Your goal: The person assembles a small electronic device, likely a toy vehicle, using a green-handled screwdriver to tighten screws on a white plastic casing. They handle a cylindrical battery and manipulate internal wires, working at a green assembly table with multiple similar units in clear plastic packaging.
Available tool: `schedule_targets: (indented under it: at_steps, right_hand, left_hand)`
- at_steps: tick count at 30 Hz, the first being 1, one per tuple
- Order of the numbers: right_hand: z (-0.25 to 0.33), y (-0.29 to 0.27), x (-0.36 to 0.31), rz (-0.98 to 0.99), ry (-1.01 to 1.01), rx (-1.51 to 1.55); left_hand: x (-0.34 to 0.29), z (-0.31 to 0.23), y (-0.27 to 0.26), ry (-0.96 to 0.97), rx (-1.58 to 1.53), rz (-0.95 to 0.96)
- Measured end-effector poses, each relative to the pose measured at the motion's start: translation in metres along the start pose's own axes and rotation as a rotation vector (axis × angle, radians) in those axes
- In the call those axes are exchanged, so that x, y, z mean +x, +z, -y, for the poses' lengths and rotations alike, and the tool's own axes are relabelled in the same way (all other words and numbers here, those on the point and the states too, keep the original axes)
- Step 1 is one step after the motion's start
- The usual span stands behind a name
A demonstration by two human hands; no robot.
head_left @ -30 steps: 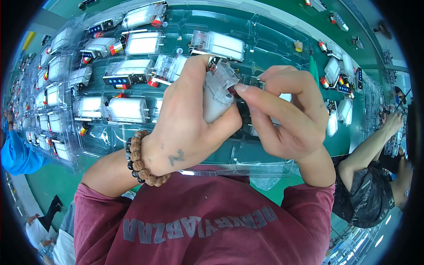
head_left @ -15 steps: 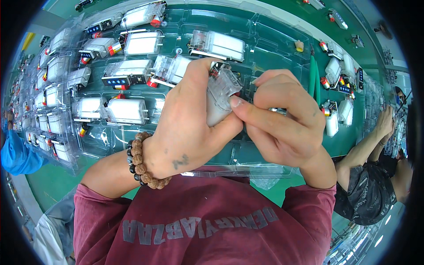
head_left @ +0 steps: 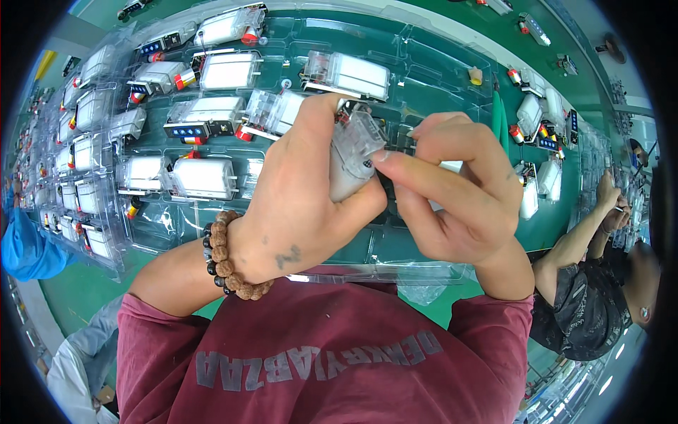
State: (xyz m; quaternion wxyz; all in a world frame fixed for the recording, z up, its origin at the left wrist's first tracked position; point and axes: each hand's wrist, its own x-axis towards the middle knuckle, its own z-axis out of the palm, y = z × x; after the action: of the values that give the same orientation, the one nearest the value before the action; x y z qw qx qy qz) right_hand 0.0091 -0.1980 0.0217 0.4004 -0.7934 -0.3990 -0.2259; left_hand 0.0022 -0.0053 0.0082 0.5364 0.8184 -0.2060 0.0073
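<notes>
My left hand [head_left: 296, 205] is wrapped tight around a small clear-and-white plastic module [head_left: 353, 152], held above the clear moulded plastic tray [head_left: 417, 63]. My right hand [head_left: 459, 191] pinches at the module's side with thumb and forefinger. Left of the module, white rectangular battery packs [head_left: 205, 177] fill the tray pockets. Beyond the tray lies the green tabletop [head_left: 452, 14].

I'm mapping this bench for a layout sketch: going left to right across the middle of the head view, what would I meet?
Blue sleeve of a neighbour → clear trays of white battery packs → left hand gripping a clear-cased white pack → right hand → co-worker's forearm.
</notes>
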Motion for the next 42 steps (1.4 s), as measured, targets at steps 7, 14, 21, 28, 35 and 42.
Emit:
schedule_targets:
  at_steps: [7, 14, 21, 28, 35, 42]
  right_hand:
    - [-0.0011, -0.0001, 0.0004, 0.043, -0.001, 0.022]
    - [0.0021, 0.0011, -0.0007, 0.026, 0.02, 0.013]
    - [0.0066, -0.0028, 0.0025, 0.067, -0.034, -0.059]
    - [0.0034, 0.0005, -0.0002, 0.043, -0.024, -0.056]
    - [0.0049, -0.0028, 0.0025, 0.101, 0.095, 0.061]
    - [0.0053, 0.0024, 0.0037, 0.083, 0.096, 0.051]
  left_hand:
    - [0.0003, -0.0002, -0.0012, -0.024, 0.017, 0.024]
    - [-0.0001, 0.0028, 0.0012, 0.041, 0.025, 0.006]
    - [0.0002, 0.0025, 0.0018, 0.026, 0.018, 0.013]
    - [-0.0001, 0.0013, 0.0017, 0.037, 0.057, 0.003]
    - [-0.0009, 0.0029, 0.0028, 0.05, 0.057, -0.031]
    - [0.0023, 0.0037, -0.0021, 0.04, 0.095, -0.057]
